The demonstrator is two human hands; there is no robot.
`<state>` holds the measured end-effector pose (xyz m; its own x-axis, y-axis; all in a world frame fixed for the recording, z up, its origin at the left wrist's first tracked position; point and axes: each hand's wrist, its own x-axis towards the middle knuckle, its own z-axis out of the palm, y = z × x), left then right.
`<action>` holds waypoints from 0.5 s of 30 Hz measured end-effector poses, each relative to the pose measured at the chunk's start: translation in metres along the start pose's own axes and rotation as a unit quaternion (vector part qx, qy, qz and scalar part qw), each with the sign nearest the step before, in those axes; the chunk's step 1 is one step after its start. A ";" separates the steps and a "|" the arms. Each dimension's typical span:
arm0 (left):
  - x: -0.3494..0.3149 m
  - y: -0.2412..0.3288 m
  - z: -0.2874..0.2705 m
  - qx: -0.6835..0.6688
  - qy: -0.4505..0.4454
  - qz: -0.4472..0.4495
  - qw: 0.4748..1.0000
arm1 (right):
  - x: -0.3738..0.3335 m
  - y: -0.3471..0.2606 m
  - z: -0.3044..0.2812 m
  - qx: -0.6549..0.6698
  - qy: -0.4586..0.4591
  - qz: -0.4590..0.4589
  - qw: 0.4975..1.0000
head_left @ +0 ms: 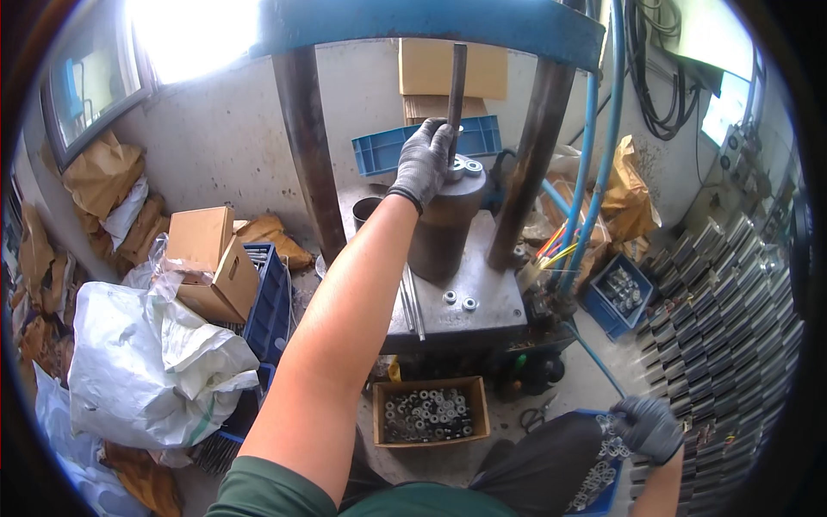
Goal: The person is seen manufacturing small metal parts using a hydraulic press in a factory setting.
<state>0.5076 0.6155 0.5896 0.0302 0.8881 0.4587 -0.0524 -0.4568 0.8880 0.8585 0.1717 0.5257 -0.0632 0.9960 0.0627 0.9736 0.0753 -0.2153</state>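
My left hand (422, 164), in a grey glove, is closed around an upright dark metal rod (457, 82). The rod's lower end meets the top of a thick steel cylinder (444, 233), where small metal rings (470, 167) lie beside it. That cylinder stands on the press's metal bed plate (482, 320). Low on the right, my gloved right hand (650, 428) is over the edge of a blue bin (608, 495) holding many metal rings (594, 484). Its fingers look curled, and whatever they hold is hidden.
Blue press crossbeam (431, 24) above, with steel columns (308, 146) either side. Thin rods (412, 302) and two small rings (459, 300) lie on the plate. A cardboard box (431, 441) of rings sits below. Stacked metal tubes (724, 336) fill the right; a white sack (155, 366), the left.
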 end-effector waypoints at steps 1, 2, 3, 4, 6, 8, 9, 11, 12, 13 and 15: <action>0.004 -0.003 0.006 0.005 -0.021 0.002 1.000 | -0.013 -0.012 0.004 0.018 -0.059 0.045 0.997; 0.005 -0.004 0.003 0.024 -0.033 0.004 0.999 | -0.017 -0.010 0.016 0.021 -0.060 0.042 0.997; 0.004 -0.006 0.000 0.016 -0.037 -0.001 0.999 | -0.019 -0.007 0.029 0.008 -0.042 0.019 0.999; 0.004 -0.005 0.002 0.015 -0.041 -0.001 0.999 | -0.022 -0.006 0.036 -0.008 -0.022 0.001 1.000; 0.003 -0.003 0.004 -0.005 -0.039 -0.023 0.999 | -0.020 -0.004 0.034 -0.009 -0.031 0.016 0.999; 0.001 0.000 0.004 0.004 -0.042 -0.012 0.999 | -0.019 -0.002 0.027 -0.028 -0.032 0.011 0.999; 0.000 0.000 0.003 0.009 -0.045 -0.018 0.999 | -0.013 -0.004 0.021 -0.026 -0.031 0.012 0.999; -0.001 0.000 0.004 0.005 -0.044 -0.028 0.999 | -0.001 -0.012 0.003 -0.010 -0.059 0.039 0.997; 0.000 0.000 0.004 0.005 -0.045 -0.028 0.999 | 0.003 -0.013 -0.003 -0.010 -0.058 0.040 0.997; 0.001 -0.002 0.005 -0.004 -0.047 -0.027 0.999 | 0.006 -0.013 -0.007 0.019 -0.029 0.048 0.998; 0.006 -0.009 0.001 -0.005 -0.048 -0.011 0.999 | 0.012 -0.016 -0.016 0.050 0.001 0.047 0.998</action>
<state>0.5094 0.6249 0.5849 0.1261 0.8888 0.4406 -0.0614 -0.4363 0.8977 0.8457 0.1820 0.5456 0.0288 0.9988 0.0390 0.9483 -0.0150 -0.3169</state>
